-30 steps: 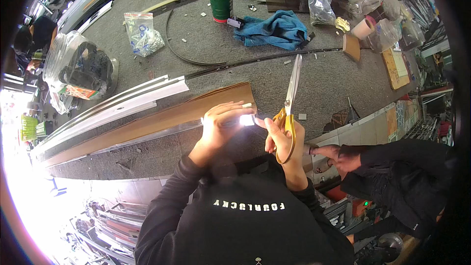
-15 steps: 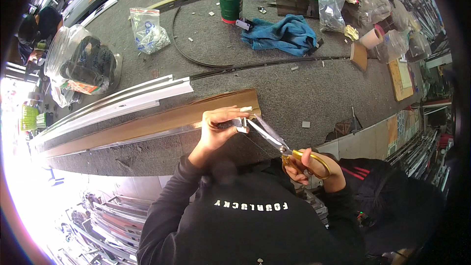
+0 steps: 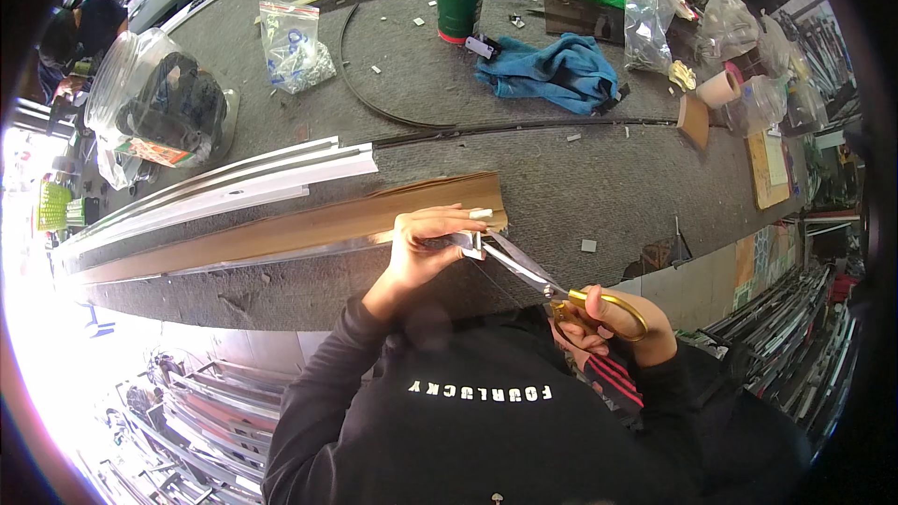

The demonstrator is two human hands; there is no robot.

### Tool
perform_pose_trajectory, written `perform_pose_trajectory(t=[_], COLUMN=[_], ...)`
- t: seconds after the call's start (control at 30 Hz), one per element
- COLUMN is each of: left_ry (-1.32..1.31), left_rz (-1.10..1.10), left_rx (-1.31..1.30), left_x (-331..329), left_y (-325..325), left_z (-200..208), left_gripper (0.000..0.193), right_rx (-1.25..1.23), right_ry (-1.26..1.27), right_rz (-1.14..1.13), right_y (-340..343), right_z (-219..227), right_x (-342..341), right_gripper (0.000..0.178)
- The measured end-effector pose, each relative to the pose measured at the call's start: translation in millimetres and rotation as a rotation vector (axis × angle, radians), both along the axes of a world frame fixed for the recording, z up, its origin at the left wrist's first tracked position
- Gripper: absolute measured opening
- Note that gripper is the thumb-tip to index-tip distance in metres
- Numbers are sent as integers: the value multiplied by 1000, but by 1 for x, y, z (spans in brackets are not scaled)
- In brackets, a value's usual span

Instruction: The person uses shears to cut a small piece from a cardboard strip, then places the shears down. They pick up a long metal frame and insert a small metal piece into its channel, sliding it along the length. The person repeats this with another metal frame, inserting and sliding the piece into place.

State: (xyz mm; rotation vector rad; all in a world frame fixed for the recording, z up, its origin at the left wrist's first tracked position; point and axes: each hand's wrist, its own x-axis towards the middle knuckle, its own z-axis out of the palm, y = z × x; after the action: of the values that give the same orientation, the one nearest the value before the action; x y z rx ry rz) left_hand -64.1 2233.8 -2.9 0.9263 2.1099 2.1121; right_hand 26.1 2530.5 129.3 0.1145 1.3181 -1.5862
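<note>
Left hand (image 3: 428, 241), closed round the end of a pale profile (image 3: 478, 245) over the bench (image 3: 580, 187), apparently to steady it; right hand (image 3: 613, 315), curled through yellow-handled scissors (image 3: 550, 290), blades parted toward that end.

The left arm (image 3: 313, 393) slants up and inward from the lower edge, its wrist (image 3: 382, 299) bare past the dark sleeve. The left hand (image 3: 426, 245) is closed in a pinch, the fingers (image 3: 444, 222) pointing inward above and the thumb (image 3: 446, 259) below. The right arm (image 3: 666, 402) rises more steeply, with the right hand (image 3: 613, 318) turned inward, lower and closer to the chest (image 3: 482, 346). Its thumb (image 3: 595, 301) stands uppermost, and the right fingers (image 3: 585, 334) curl beneath in a grip. The hands are apart.
</note>
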Motion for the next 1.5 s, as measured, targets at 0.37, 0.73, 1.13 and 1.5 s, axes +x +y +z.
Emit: perform_pose_trajectory(t=[0.37, 0.73, 1.13, 1.5], left_ry=[307, 204, 110, 251], left_rz=[158, 156, 343, 313], left_rx=[-447, -482, -523, -544], left_x=[24, 40, 47, 46], left_y=[-8, -12, -17, -17], left_z=[16, 10, 4, -6], left_gripper=[46, 40, 73, 56], right_rx=[175, 199, 189, 187], right_ry=[-85, 98, 26, -69], right_rz=[277, 556, 492, 488], right_y=[17, 0, 1, 4], right_z=[-1, -33, -35, -36], right_x=[-23, -51, -50, -58], right_gripper=[78, 83, 79, 77])
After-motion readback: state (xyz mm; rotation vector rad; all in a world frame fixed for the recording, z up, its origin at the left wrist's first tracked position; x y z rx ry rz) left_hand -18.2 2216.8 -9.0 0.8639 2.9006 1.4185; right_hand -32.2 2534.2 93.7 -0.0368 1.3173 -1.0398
